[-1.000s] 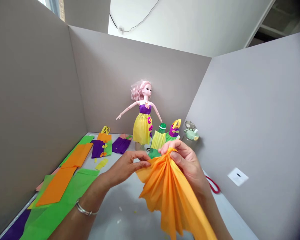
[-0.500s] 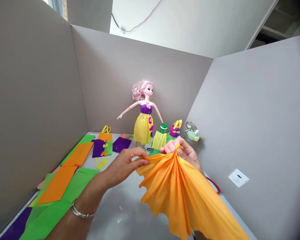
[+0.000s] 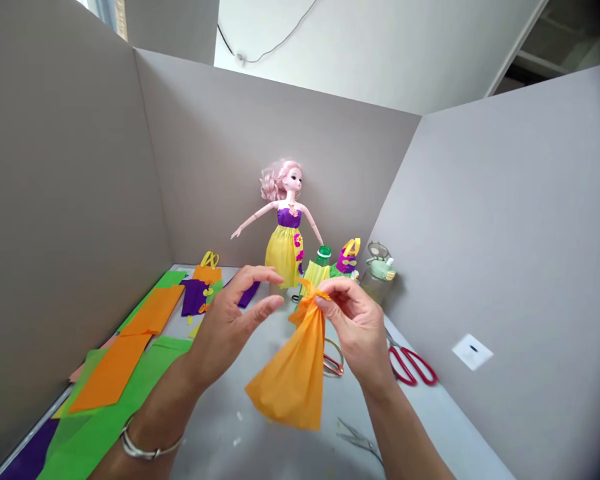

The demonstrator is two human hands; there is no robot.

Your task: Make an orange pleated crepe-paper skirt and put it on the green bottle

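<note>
An orange piece of crepe-like fabric [image 3: 295, 373] hangs in the air over the table, bunched together at its top and flaring out below. My right hand [image 3: 357, 327] pinches that gathered top between thumb and fingers. To the left, my left hand [image 3: 235, 320] is off the fabric, thumb and fingers parted in a C shape with nothing between them. Behind both hands stands a doll [image 3: 287, 227] with pink hair, a purple top and a yellow skirt. A green bottle [image 3: 324, 255] wrapped in yellow and green material is partly hidden by the fabric.
Orange [image 3: 110, 370] and green sheets [image 3: 165, 353] lie at left, near a small purple-and-orange bag [image 3: 203, 290]. At right are red-handled scissors [image 3: 413, 363], a jar with a mint lid [image 3: 380, 270], and grey-bladed scissors [image 3: 357, 440]. A roll of tape [image 3: 334, 363] sits mid-table. Grey panels enclose the table.
My left hand has let go of the fabric edge and moved left, fingers apart. The spread, pleated fabric now hangs as a narrower bunch from my right hand. Scissors and tape have come into view.
</note>
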